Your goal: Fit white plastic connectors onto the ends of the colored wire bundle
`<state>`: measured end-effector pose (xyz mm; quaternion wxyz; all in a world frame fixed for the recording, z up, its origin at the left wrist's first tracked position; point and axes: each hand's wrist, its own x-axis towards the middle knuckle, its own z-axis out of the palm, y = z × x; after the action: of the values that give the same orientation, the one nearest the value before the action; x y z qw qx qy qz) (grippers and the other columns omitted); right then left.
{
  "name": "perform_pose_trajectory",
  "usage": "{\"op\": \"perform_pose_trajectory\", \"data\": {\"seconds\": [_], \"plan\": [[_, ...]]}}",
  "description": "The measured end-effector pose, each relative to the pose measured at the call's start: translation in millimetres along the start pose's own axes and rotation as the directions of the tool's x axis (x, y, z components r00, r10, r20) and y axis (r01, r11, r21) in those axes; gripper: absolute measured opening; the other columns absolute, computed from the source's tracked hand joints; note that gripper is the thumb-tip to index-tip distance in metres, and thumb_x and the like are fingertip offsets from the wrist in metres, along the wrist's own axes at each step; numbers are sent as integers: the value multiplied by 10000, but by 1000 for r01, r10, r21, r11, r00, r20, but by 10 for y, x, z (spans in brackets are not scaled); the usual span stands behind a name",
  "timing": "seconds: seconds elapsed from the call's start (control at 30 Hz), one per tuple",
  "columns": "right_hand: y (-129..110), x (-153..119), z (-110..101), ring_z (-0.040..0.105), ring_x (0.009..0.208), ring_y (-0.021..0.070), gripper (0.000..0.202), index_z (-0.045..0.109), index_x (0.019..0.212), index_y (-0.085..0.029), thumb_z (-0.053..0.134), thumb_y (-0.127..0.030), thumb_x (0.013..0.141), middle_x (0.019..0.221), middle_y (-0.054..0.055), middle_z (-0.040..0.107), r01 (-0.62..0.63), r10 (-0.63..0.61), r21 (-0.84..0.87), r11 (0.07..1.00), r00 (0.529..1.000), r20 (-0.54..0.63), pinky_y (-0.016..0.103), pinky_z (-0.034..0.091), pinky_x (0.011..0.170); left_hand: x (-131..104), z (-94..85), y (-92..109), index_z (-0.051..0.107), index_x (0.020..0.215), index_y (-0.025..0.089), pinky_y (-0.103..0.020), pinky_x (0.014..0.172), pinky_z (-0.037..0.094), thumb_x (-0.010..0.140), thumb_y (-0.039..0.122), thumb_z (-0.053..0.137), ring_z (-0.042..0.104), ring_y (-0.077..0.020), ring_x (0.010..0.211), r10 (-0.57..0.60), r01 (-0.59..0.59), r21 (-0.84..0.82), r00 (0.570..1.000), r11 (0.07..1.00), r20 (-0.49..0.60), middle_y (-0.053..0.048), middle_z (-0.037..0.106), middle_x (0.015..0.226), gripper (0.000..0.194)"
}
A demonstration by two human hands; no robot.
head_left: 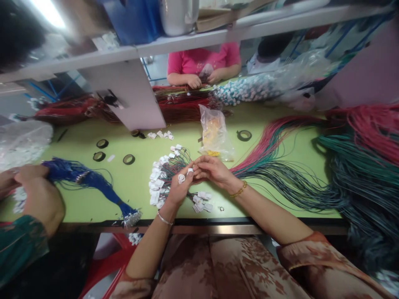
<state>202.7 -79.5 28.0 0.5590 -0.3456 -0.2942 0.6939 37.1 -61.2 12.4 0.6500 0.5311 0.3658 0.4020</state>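
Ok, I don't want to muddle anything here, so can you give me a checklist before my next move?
1. Connector at the left hand: ok, it shows by the thumb tip.
2. Right hand close to the left: ok, fingertips meet.
3. Connector properly joined to its wire: cannot tell, fingers hide it.
4. All connectors in one group: not ok, a smaller cluster lies apart, nearer you.
5. Bag clear of your hands: ok, it sits just beyond them.
6. Co-worker's hand away from your work: ok, it's by the blue wires.
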Motion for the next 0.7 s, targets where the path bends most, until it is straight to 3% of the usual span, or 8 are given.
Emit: {"op": "perform_pose_trajectory", "data": {"seconds": [0.1, 0.17, 0.2, 0.27, 0.33, 0.37, 0.47, 0.7], "plan": [[-8, -42, -17, 707, 689, 115, 293, 596, 941, -186, 772, -378, 807, 836, 32, 740, 102, -105, -115, 988, 994, -24, 244, 606, 666, 13, -12, 13, 673, 1198, 131, -224, 555, 396, 747, 492, 793, 489, -85, 559, -29, 29, 5, 1000, 1000, -4, 44, 562, 633, 590], [-34, -84, 2, 691, 710, 126, 230, 595, 969, -196, 703, -370, 865, 851, 30, 721, 229, -244, -330, 916, 970, -4, 274, 591, 679, 18, -9, 24, 658, 1175, 145, -231, 574, 422, 720, 467, 821, 526, -90, 582, -22, 22, -12, 1000, 1000, -15, 19, 627, 713, 581], [-48, -105, 17, 681, 738, 136, 177, 605, 959, -195, 667, -345, 889, 855, 34, 708, 310, -336, -465, 829, 941, 28, 290, 580, 696, 18, -6, 29, 650, 1142, 155, -236, 586, 438, 710, 452, 833, 546, -95, 596, -14, 13, -24, 1000, 1000, -18, 7, 650, 752, 556], [-70, -142, 52, 649, 795, 157, 90, 631, 902, -188, 607, -274, 912, 852, 45, 684, 452, -505, -688, 567, 851, 143, 314, 551, 739, 15, -5, 34, 631, 1053, 168, -238, 600, 461, 700, 422, 846, 567, -98, 610, 2, -2, -39, 1000, 999, -7, -3, 669, 791, 485], [-73, -166, 81, 620, 820, 166, 92, 645, 865, -182, 570, -207, 913, 850, 52, 672, 532, -591, -779, 332, 761, 268, 320, 523, 767, 11, -9, 31, 616, 978, 170, -233, 607, 471, 703, 399, 846, 577, -98, 615, 11, -11, -36, 1000, 999, 11, 3, 665, 775, 426], [-67, -174, 91, 613, 809, 165, 99, 647, 872, -179, 558, -186, 914, 847, 52, 672, 550, -605, -790, 269, 735, 306, 314, 514, 761, 8, -14, 26, 614, 959, 170, -233, 614, 477, 706, 391, 843, 586, -103, 622, 13, -13, -30, 1000, 999, 20, 8, 659, 758, 406], [-42, -187, 104, 613, 753, 149, 100, 646, 931, -170, 548, -161, 913, 837, 43, 682, 556, -606, -798, 231, 724, 330, 271, 493, 698, 6, -32, 8, 621, 945, 176, -251, 659, 504, 714, 373, 833, 630, -129, 678, 18, -17, -7, 999, 1000, 36, 8, 662, 752, 370], [-33, -208, 90, 651, 721, 136, 109, 672, 952, -176, 570, -197, 920, 867, 43, 743, 495, -549, -835, 240, 779, 304, 240, 486, 669, 14, -79, 1, 646, 954, 175, -311, 814, 525, 745, 333, 797, 682, -194, 886, 88, -95, 165, 995, 982, 46, -44, 712, 930, 303]]}}
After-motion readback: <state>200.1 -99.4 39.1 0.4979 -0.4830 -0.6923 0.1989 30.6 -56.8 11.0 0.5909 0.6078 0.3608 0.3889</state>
